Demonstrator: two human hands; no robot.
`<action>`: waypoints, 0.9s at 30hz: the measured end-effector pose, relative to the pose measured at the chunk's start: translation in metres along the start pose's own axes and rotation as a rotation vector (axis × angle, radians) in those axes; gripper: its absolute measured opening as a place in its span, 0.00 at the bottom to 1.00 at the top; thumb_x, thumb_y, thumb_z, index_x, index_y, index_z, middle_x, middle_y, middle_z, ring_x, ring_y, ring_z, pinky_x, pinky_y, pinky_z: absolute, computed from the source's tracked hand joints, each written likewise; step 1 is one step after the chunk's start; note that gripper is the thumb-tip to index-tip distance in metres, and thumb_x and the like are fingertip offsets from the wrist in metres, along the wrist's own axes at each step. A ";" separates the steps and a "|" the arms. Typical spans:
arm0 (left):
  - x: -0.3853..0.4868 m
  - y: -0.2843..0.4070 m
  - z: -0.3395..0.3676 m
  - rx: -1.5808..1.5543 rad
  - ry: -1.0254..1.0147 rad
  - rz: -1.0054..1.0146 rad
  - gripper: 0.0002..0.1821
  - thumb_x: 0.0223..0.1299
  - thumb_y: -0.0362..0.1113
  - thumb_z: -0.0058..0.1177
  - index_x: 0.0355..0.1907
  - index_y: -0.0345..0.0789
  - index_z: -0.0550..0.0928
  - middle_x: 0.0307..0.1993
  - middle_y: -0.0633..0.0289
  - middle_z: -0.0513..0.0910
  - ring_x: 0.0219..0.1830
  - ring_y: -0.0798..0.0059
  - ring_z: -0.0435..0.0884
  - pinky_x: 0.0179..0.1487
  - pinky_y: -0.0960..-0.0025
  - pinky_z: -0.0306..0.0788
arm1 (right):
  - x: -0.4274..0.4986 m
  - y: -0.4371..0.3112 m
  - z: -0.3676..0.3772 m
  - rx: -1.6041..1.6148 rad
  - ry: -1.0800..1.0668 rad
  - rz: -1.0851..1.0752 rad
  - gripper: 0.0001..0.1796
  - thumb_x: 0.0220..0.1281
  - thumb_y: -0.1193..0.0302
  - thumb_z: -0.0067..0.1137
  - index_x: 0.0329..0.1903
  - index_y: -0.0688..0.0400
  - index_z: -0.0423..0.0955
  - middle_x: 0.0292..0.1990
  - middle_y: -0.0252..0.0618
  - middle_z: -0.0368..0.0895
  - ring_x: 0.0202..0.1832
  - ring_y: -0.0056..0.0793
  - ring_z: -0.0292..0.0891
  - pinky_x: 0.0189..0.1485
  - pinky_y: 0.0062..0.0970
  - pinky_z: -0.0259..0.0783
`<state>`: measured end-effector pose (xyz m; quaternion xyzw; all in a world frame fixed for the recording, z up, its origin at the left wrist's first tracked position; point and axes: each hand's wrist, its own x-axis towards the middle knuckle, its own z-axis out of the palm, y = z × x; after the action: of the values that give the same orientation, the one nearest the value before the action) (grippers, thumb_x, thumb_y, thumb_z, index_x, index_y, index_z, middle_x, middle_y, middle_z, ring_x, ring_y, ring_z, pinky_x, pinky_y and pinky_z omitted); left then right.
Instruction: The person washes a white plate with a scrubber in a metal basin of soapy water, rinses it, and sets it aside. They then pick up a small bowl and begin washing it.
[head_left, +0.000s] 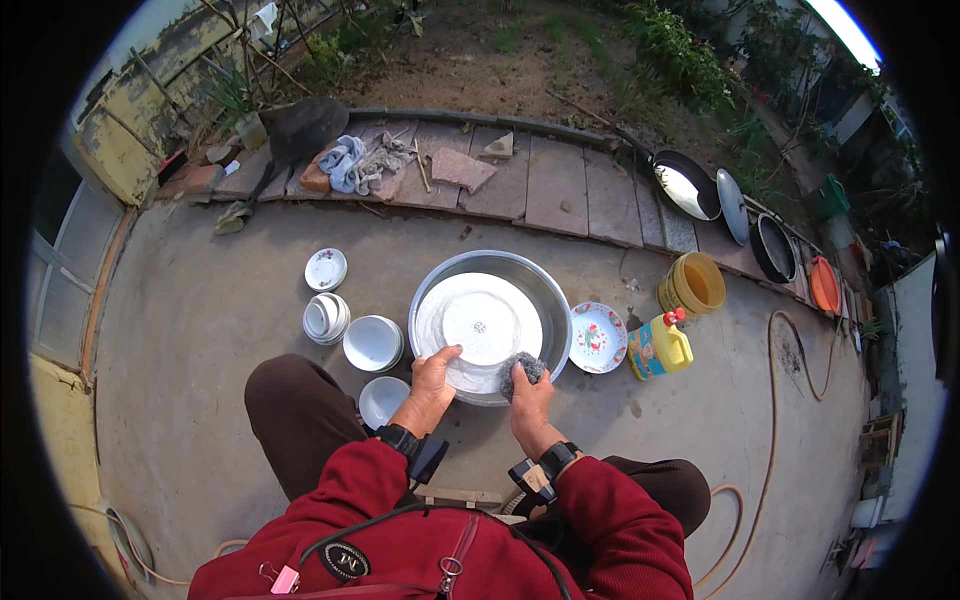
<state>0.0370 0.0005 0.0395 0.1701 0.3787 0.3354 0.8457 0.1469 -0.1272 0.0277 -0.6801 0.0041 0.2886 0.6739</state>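
A large round white plate (480, 307) is tilted over a stainless steel basin (556, 315), its ring-marked face with a small printed mark towards me. My left hand (431, 382) grips the plate's near left rim, thumb lying on top. In my right hand (531, 401) is a grey scouring pad (523, 369), pressed against the plate's near right edge. The plate hides most of the basin's inside. Left of the basin stand stacked white bowls (370, 343), smaller bowls (324, 319), small saucers (326, 268) and a single bowl (382, 401).
Right of the basin are a floral plate (598, 337), a yellow detergent bottle (661, 346) and a yellow bucket (697, 283). Stone slabs (556, 187) edge the concrete, bearing rags (367, 161), a frying pan (686, 184) and a lid (731, 206). A hose (772, 420) curves along the right.
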 end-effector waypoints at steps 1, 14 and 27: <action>-0.003 0.001 0.002 0.036 -0.028 -0.014 0.28 0.52 0.21 0.61 0.59 0.22 0.73 0.51 0.51 0.82 0.53 0.57 0.82 0.60 0.52 0.76 | 0.009 -0.006 -0.003 0.040 0.044 0.044 0.21 0.69 0.70 0.60 0.60 0.63 0.68 0.50 0.38 0.80 0.47 0.26 0.76 0.53 0.28 0.74; -0.007 0.022 0.008 0.093 -0.183 -0.031 0.27 0.51 0.21 0.61 0.57 0.22 0.76 0.50 0.50 0.83 0.50 0.61 0.84 0.58 0.56 0.78 | 0.030 -0.022 -0.014 0.219 -0.010 0.186 0.19 0.71 0.68 0.59 0.61 0.56 0.69 0.52 0.35 0.78 0.51 0.28 0.75 0.51 0.39 0.75; -0.012 0.051 0.011 0.358 -0.377 -0.119 0.26 0.52 0.22 0.63 0.57 0.25 0.76 0.49 0.53 0.84 0.49 0.63 0.85 0.56 0.58 0.79 | 0.064 -0.086 -0.041 0.202 -0.396 0.037 0.19 0.64 0.76 0.64 0.57 0.63 0.74 0.46 0.35 0.82 0.44 0.24 0.80 0.51 0.27 0.76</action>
<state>0.0171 0.0284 0.0810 0.3540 0.2772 0.1749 0.8759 0.2500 -0.1325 0.0782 -0.5391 -0.0868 0.4268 0.7209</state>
